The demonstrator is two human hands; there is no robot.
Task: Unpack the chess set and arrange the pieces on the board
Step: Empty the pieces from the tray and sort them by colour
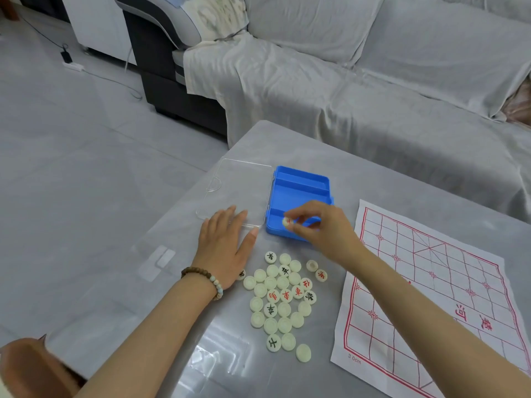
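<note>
We see the right hand [324,228] pinching one cream piece [287,222] between thumb and fingertips, just over the near compartment of the blue box [298,188]. The left hand [227,245] lies flat, fingers straight, on the near edge of the clear lid [235,185]. The heap of pieces [284,308] rests on the table [359,173] between both forearms; the paper board [431,282] lies to their right.

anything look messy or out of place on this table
Nothing damaged. The round cream chess pieces lie in a loose heap on the grey table, many face down, none on the creased white paper board with red grid. The right hand pinches one piece over the blue plastic box.
</note>
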